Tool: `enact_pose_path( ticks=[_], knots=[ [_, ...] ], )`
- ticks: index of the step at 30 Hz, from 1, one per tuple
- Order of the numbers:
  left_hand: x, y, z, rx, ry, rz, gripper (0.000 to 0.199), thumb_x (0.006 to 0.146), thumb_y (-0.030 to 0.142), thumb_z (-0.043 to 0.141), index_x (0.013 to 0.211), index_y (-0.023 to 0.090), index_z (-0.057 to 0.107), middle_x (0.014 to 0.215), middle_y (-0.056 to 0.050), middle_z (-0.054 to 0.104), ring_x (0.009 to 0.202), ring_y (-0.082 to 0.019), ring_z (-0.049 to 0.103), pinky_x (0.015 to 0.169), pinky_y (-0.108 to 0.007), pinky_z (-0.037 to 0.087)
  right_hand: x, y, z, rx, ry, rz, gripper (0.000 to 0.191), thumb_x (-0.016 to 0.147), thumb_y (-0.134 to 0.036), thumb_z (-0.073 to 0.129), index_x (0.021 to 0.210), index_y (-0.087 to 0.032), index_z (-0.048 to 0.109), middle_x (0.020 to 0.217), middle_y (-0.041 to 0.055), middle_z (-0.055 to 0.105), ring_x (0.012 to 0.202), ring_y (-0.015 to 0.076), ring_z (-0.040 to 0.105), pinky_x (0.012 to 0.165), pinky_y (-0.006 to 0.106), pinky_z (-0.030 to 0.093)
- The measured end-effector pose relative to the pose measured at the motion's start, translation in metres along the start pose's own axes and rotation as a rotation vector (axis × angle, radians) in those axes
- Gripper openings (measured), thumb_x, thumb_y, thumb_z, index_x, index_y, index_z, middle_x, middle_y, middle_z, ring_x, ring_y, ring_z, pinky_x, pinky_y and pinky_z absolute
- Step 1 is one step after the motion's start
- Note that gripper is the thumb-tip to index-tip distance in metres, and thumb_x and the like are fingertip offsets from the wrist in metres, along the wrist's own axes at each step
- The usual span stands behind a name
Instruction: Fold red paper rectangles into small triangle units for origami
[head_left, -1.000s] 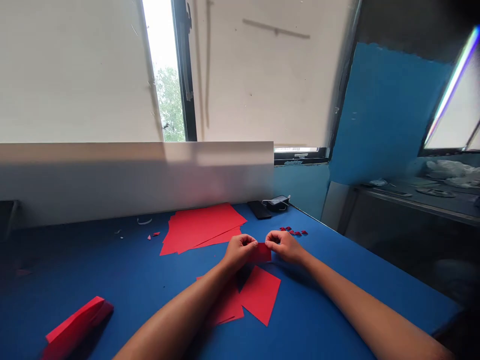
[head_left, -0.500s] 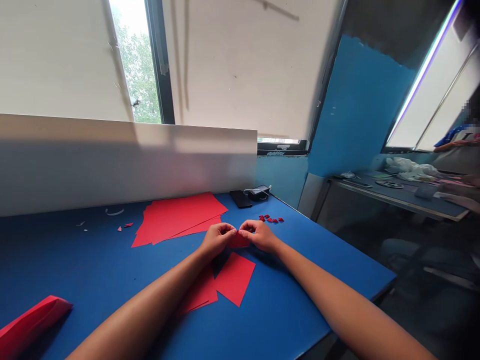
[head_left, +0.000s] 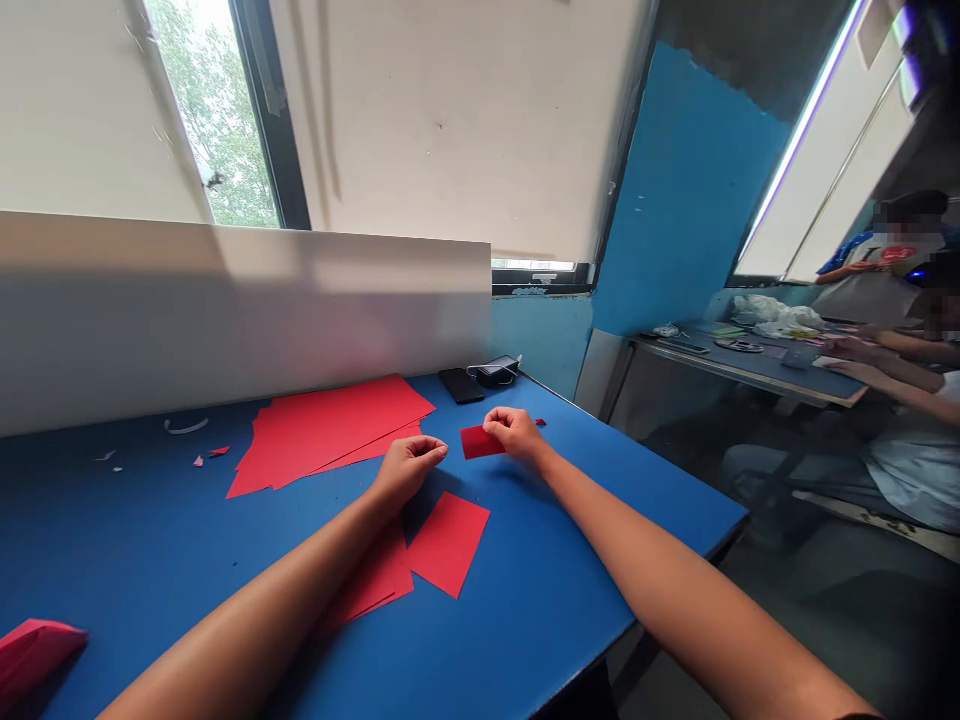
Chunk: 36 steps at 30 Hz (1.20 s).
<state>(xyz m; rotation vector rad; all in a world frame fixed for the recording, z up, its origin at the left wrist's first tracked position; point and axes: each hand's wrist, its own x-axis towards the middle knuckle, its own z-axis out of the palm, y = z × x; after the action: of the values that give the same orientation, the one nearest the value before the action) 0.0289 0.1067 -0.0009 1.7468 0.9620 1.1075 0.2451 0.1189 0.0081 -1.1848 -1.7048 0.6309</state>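
Observation:
My right hand (head_left: 514,436) pinches a small folded piece of red paper (head_left: 475,443) between thumb and fingers, holding it above the blue table. To its left, my left hand (head_left: 412,462) is closed, thumb against forefinger, apart from the paper and with nothing visible between them. Just below the hands lies a red paper square (head_left: 450,545). More red sheets (head_left: 381,575) are partly covered by my left forearm. Behind my right hand a small red folded piece (head_left: 541,422) peeks out; others near it are hidden by the hand.
Large red sheets (head_left: 337,420) lie toward the back of the blue table (head_left: 540,580). A black phone (head_left: 460,386) and a black box with a cable (head_left: 498,372) sit at the back edge. Paper scraps (head_left: 219,451) lie left. Other people are at a second table (head_left: 757,365).
My left hand has let go of the folded red paper and moved left, away from it. My right hand keeps the paper. The camera view has turned slightly right.

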Motion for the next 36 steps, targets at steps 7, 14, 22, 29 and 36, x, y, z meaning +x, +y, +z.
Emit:
enact_pose_path(
  ticks=[7,14,22,29,36],
  knots=[
    [0.002,-0.004,0.001,0.042,0.055,0.035,0.041,0.076,0.043,0.061,0.105,0.015,0.066,0.083,-0.004,0.065,0.064,-0.013,0.053,0.06,-0.024,0.042,-0.004,-0.001,0.007,-0.019,-0.112,-0.045,0.015,0.074,-0.029,0.06,0.075,-0.015,0.064,0.066,0.0003,0.061,0.059,0.0126,0.052,0.055,0.023,0.04],
    [0.0,-0.002,0.002,0.073,-0.006,0.095,0.027,0.076,0.041,0.06,0.08,0.016,0.07,0.077,-0.005,0.068,0.072,-0.018,0.059,0.066,-0.027,0.045,-0.012,-0.016,0.022,-0.079,-0.146,-0.154,0.012,0.076,-0.025,0.061,0.08,-0.016,0.068,0.078,0.0039,0.067,0.071,0.0155,0.058,0.066,0.027,0.045],
    [-0.002,0.003,0.002,0.066,-0.015,0.106,0.027,0.077,0.04,0.058,0.079,0.016,0.07,0.075,-0.004,0.067,0.072,-0.018,0.058,0.065,-0.025,0.045,-0.015,-0.025,0.021,-0.118,-0.146,-0.205,0.01,0.076,-0.024,0.061,0.077,-0.017,0.068,0.077,0.0036,0.068,0.072,0.0161,0.058,0.068,0.027,0.044],
    [-0.002,0.004,0.0,0.083,-0.005,0.099,0.021,0.074,0.034,0.06,0.077,0.018,0.074,0.077,-0.004,0.069,0.076,-0.019,0.06,0.07,-0.027,0.045,-0.013,-0.024,0.018,-0.088,-0.132,-0.147,0.009,0.074,-0.024,0.062,0.072,-0.016,0.067,0.07,0.0015,0.066,0.066,0.0144,0.057,0.062,0.025,0.043],
    [-0.001,0.0,-0.001,0.049,0.022,0.053,0.023,0.073,0.036,0.061,0.077,0.018,0.075,0.074,-0.003,0.07,0.072,-0.019,0.061,0.066,-0.027,0.046,-0.008,-0.018,0.01,-0.044,-0.073,-0.092,0.011,0.073,-0.023,0.057,0.07,-0.016,0.065,0.065,0.0006,0.063,0.061,0.0132,0.054,0.056,0.024,0.041]
  ],
)
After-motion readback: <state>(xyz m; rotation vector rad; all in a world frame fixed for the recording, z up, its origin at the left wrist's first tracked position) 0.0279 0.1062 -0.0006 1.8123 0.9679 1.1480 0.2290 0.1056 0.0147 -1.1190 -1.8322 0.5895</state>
